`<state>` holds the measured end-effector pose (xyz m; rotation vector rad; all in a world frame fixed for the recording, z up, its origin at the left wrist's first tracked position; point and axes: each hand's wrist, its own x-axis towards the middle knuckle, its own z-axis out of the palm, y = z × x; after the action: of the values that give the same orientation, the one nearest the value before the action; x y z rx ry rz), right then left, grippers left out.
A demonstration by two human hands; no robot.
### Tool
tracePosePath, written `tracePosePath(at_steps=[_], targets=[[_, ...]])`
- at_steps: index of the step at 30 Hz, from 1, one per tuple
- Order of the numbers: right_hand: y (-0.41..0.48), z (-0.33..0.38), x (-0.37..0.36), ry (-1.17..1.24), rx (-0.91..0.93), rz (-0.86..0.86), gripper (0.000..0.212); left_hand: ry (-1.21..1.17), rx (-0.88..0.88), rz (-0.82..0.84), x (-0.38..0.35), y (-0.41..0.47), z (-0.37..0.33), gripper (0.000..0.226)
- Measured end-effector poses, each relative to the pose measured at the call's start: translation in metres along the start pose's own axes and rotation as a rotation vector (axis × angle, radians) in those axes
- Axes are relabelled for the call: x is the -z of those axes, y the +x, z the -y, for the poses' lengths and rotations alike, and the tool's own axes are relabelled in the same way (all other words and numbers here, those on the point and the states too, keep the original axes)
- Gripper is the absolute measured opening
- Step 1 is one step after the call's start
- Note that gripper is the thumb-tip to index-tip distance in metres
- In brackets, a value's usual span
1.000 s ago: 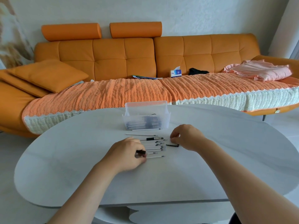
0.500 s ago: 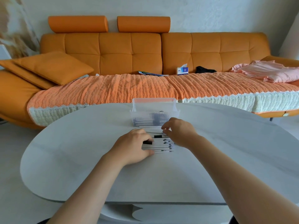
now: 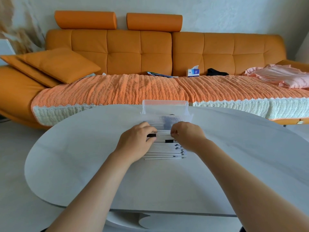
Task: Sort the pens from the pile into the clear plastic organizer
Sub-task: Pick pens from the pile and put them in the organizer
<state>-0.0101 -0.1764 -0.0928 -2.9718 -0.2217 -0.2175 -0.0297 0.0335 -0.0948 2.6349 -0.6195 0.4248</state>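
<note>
Home living room: orange sofa (image 3: 150, 52), cushions (image 3: 56, 64)

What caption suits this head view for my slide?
Left hand and right hand hold one white pen between the pile and the clear organizer.

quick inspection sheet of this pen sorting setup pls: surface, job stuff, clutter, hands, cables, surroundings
surface: pale oval table, no spills seen
job's things: pile of white pens lying side by side in front of the clear plastic organizer; dark contents show through its front wall
clutter: tissue box, papers, dark item, pink cloth, all on the orange sofa
hands: left hand and right hand each grip an end of one pen at the pile's far edge
cables: nothing seen
surroundings: sofa has woven cover and cushions; white wall behind
</note>
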Motion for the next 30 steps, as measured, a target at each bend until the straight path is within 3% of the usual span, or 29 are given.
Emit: tracePosePath(at_steps=[4,12,17,22,30], targets=[[-0.008,0.000,0.009,0.149,0.055,-0.063,0.013,0.036,0.012,-0.054,0.003,0.000,0.000,0.030],[-0.033,-0.002,0.016,0.303,0.138,-0.068,0.013,-0.003,0.071,-0.051,0.004,-0.006,-0.003,0.008],[-0.044,-0.005,0.020,0.338,0.106,0.010,0.031,-0.031,0.055,-0.045,0.000,-0.009,-0.013,0.008],[-0.052,-0.022,0.019,0.388,-0.012,-0.071,0.030,-0.109,0.124,-0.065,0.003,-0.010,-0.020,0.031],[-0.062,-0.034,0.025,0.435,-0.109,-0.134,0.031,-0.105,0.189,-0.073,0.002,-0.011,-0.019,0.023]])
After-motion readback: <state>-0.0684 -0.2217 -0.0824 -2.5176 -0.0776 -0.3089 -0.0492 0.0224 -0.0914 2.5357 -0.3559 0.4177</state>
